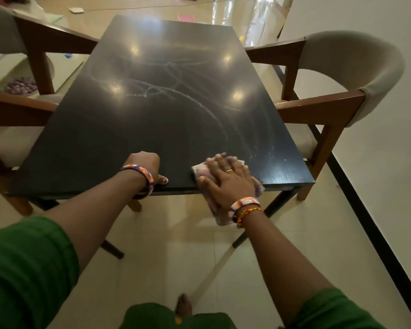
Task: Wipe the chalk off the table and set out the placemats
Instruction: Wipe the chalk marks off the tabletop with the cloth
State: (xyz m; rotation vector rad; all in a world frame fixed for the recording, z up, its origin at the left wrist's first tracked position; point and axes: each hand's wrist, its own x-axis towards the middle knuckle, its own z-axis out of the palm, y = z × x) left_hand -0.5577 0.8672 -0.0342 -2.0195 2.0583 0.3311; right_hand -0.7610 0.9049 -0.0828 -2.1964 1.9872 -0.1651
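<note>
A dark rectangular table (pixel 128 138) fills the middle of the view. White chalk scribbles (pixel 166 86) loop across its centre, and a smeared chalk arc (pixel 254 143) runs down toward the near right corner. My right hand (pixel 226 179) lies flat with spread fingers on a pale patterned cloth (pixel 201 170) at the near edge; part of the cloth hangs over the edge below my wrist. My left hand (pixel 145 166) rests on the near edge to the left, fingers curled under and the thumb on the tabletop, holding nothing.
A wooden chair with a grey padded back (pixel 356 74) stands at the table's right side, and another chair (pixel 17 67) at the left. A white wall with a black baseboard (pixel 365 205) runs along the right. Small items lie on the tiled floor (pixel 76 10) beyond the table.
</note>
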